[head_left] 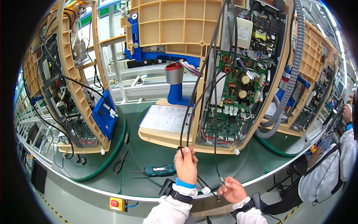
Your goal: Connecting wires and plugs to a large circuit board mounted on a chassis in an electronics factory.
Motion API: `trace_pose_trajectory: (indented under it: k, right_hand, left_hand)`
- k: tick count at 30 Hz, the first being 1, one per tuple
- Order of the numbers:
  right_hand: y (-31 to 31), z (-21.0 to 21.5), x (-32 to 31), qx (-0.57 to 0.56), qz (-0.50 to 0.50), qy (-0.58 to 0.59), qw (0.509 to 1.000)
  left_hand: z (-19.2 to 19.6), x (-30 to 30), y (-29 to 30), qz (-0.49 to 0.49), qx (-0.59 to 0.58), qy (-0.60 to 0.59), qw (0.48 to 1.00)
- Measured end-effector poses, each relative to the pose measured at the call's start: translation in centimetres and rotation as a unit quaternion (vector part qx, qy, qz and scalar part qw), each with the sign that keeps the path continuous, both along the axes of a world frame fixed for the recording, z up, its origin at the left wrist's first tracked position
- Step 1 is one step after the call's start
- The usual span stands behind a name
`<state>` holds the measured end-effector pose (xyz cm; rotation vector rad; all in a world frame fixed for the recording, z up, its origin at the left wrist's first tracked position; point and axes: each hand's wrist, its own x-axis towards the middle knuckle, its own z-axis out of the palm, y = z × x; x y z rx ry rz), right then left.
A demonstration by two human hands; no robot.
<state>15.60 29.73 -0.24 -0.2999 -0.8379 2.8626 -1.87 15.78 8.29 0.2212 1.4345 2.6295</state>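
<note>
Left hand (186,165): raised in front of the middle unit, its grip closed around a black cable (204,71), fingers pinched on a loop of it.
Right hand (232,189): lower and to the right, near the counter's front edge, its grip closed on the lower end of the same cable, just by a small white connector (222,180).
Black cable: runs up from both hands in long strands across the open circuit board (233,89) toward the top of the beige housing (175,22).
Electric screwdriver (159,171): teal, lying flat on the green counter (149,153), just left of the left hand.
Pliers (121,159): lying on the counter, farther left.
Paper sheet (166,117): lies on the unit's base, behind the left hand.
Another person (328,168): in white sleeves, at the right edge.
</note>
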Motion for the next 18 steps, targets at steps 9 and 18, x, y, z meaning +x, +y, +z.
trace_pose_trajectory:
  k: [9,18]
  right_hand:
    - [-0.5,-0.8,0.5,0.013,-0.062,-0.047,0.997]
    - [-2.7,-0.6,1.7,-0.058,0.008,0.065,0.996]
  left_hand:
    - [2.0,1.8,-2.7,0.066,0.110,0.092,0.987]
    - [-0.2,3.3,-3.6,-0.046,-0.110,0.176,0.977]
